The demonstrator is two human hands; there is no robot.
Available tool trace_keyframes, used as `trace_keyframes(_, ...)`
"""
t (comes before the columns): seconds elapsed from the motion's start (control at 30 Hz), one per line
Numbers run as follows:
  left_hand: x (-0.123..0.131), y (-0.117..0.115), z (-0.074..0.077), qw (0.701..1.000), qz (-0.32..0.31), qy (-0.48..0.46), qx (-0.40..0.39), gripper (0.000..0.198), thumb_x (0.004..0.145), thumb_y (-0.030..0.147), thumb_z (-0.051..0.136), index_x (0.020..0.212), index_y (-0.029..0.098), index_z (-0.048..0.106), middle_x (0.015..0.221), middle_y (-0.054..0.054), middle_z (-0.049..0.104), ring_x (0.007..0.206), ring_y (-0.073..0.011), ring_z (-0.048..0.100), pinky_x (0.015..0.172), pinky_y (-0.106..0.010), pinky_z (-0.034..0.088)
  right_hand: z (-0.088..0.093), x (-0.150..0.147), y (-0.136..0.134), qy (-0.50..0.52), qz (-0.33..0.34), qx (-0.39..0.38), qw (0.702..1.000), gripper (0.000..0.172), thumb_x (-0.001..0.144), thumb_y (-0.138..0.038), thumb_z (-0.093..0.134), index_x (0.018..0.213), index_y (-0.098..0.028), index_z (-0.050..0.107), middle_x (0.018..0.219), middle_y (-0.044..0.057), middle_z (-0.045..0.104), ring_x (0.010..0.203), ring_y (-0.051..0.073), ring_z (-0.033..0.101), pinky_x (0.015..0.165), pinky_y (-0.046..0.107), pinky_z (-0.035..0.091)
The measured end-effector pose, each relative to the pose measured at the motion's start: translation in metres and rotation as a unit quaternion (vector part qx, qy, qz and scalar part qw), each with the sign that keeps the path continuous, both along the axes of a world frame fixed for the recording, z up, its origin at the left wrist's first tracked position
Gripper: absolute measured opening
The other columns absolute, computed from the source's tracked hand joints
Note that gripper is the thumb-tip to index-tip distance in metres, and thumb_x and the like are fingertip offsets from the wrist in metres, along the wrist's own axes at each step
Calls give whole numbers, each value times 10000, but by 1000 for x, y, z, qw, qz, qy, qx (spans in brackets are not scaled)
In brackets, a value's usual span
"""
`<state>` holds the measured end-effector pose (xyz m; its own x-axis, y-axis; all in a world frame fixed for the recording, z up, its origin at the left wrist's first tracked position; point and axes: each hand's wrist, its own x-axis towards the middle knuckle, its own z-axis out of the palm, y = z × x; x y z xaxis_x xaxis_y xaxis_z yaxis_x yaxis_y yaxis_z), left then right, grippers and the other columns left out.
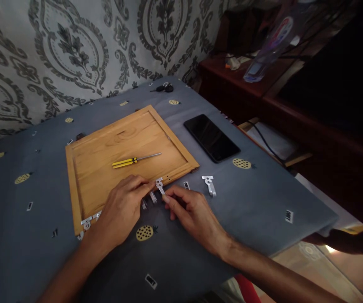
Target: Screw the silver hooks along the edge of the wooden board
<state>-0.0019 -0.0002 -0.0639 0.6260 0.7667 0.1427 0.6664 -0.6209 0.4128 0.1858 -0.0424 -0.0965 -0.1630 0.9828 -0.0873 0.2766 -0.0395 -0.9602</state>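
Observation:
A wooden panel [105, 151] lies on a grey cloth-covered table [247, 206]. A yellow-handled screwdriver [133, 160] rests on the panel. My left hand [121, 210] lies at the panel's near edge, fingers curled and pressing by a small metal hinge [160, 185]. My right hand [190, 212] pinches the lower end of that hinge with fingertips. Another metal hinge [209, 185] lies loose on the cloth to the right. A further hinge [87, 221] sits at the panel's near left corner.
A black phone [211, 137] lies right of the panel. Keys [164, 88] lie at the table's far edge by the patterned wall. A dark wooden shelf [263, 92] with a plastic bottle [271, 42] stands to the right. The table edge drops off at the right front.

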Motion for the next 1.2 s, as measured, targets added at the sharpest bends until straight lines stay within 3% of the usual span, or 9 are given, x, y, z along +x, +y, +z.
trace_keyframes(0.53, 0, -1, -1, 1000, 8, -4, -3, 446, 915, 6, 412, 1198, 228, 675, 1026, -67, 708, 923, -190, 647, 801, -390, 579, 2, 1, 1, -5, 0, 6, 1000, 237, 937, -310, 476, 745, -213, 577, 581, -28, 559, 553, 123, 550, 572, 274, 397)
trace_keyframes(1.2, 0, -1, -3, 1000, -6, -6, 6, 405, 892, -22, 409, 1164, 140, 661, 1049, -97, 690, 955, -205, 644, 806, -398, 582, 1, 1, 0, -14, 1, 20, 1000, 230, 938, -260, 477, 735, -204, 571, 567, -31, 547, 544, 118, 524, 576, 267, 377)
